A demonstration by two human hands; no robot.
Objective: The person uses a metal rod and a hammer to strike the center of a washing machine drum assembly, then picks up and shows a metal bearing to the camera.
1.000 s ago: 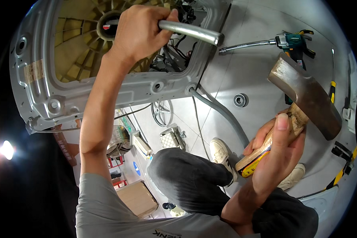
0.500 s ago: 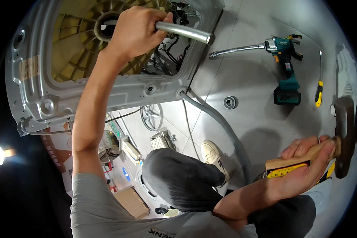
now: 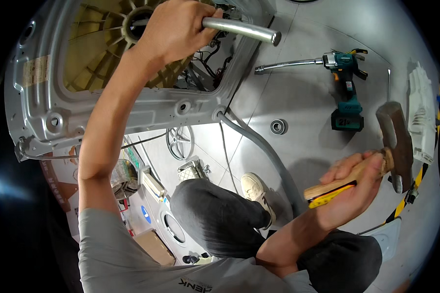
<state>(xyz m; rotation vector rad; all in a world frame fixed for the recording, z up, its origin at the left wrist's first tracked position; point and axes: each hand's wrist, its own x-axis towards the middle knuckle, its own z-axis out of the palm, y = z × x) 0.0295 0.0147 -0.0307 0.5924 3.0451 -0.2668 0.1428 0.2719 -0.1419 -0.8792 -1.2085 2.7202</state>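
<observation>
My left hand (image 3: 181,29) is closed around a thick metal rod (image 3: 244,30), whose free end points right. The rod's other end reaches into the round center hub (image 3: 133,25) of a yellowish ribbed plastic tub (image 3: 95,56), set in an opened grey metal washing machine cabinet (image 3: 132,110). In my right hand (image 3: 352,183), low on the right, is a hammer (image 3: 396,146) gripped by its wooden handle. A yellow strip lies along the handle under my palm. The dark hammer head stands apart from the rod.
A green cordless impact wrench (image 3: 348,73) with a long extension lies on the tiles. Beside it are a bearing (image 3: 278,127) and a screwdriver (image 3: 389,80) partly behind the hammer. A grey hose (image 3: 274,149) curves from the cabinet; a spoked pulley (image 3: 180,143) lies below it.
The hammer has moved left and up with my right hand. The rod's free end has shifted right and slightly up. The whole view has shifted a little.
</observation>
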